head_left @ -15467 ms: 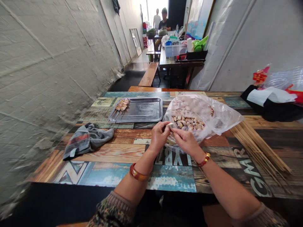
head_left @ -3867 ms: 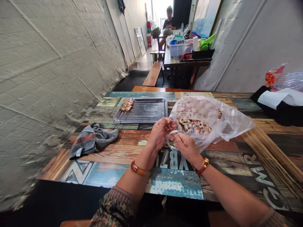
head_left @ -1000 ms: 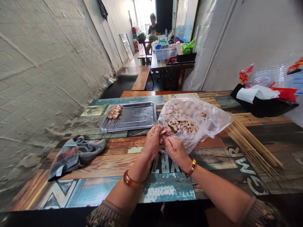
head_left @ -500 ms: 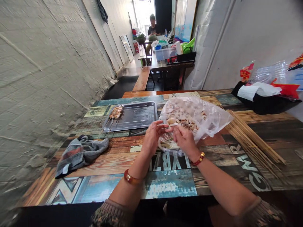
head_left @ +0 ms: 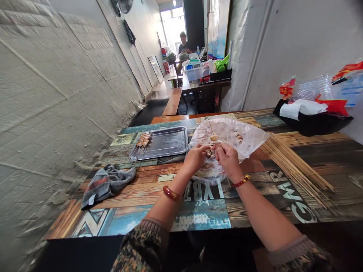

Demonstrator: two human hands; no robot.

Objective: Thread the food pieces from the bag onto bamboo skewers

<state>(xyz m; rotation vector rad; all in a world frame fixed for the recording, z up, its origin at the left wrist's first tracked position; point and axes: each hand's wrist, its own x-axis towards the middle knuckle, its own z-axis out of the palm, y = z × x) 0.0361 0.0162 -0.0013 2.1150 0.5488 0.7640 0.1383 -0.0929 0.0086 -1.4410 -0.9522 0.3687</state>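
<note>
My left hand (head_left: 196, 158) and my right hand (head_left: 228, 158) come together over a clear plastic bag (head_left: 249, 141) that lies opened out with small pieces of meat (head_left: 209, 153) in it. A thin bamboo skewer (head_left: 211, 127) shows beyond my fingers, with a yellowish piece (head_left: 214, 138) on it. My right hand is closed around the skewer, whose near end seems to show below the palm. The fingers of my left hand are pinched beside it; what they hold is hidden. Several loaded meat skewers (head_left: 144, 139) rest on the left end of a metal tray (head_left: 170, 154).
A bundle of bare bamboo skewers (head_left: 297, 166) lies to the right of the bag. At the left is a crumpled grey cloth (head_left: 109, 184). A black container (head_left: 312, 122) with packaging stands at the right back. A person (head_left: 184, 46) sits at a far table.
The view has shifted slightly. My left fingers, stretched out before, are now bent into a pinch. The skewer with the yellowish piece now stands out beyond my hands.
</note>
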